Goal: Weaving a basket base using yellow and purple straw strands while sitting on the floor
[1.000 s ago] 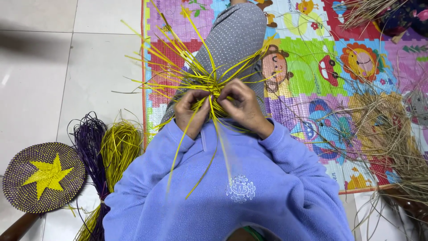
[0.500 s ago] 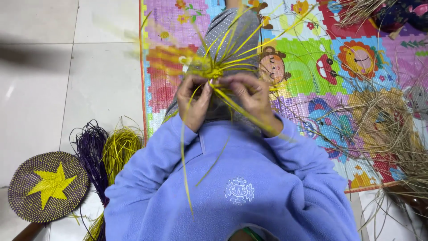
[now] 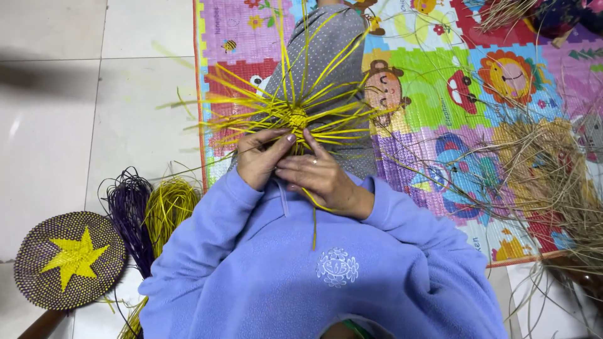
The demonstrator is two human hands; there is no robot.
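Observation:
A small woven knot of yellow straw strips (image 3: 296, 117) sits over my grey dotted lap (image 3: 333, 44), its loose strands fanning out in all directions. My left hand (image 3: 260, 157) pinches the knot's lower left edge. Beside it, my right hand (image 3: 317, 179) grips the lower right side, with one yellow strand trailing down over my lilac fleece top (image 3: 301, 270). Both hands touch each other just below the knot.
A round purple woven mat with a yellow star (image 3: 70, 259) lies on the white tiles at lower left. Bundles of purple straw (image 3: 127, 210) and yellow straw (image 3: 168, 204) lie beside it. A colourful cartoon play mat (image 3: 477, 69) carries a heap of dry tan straw (image 3: 546, 169) at right.
The straw piece has been turned and flattened so its strands now spread outward. My hands shifted lower beneath the knot, and the long strands hanging down my front have mostly lifted away.

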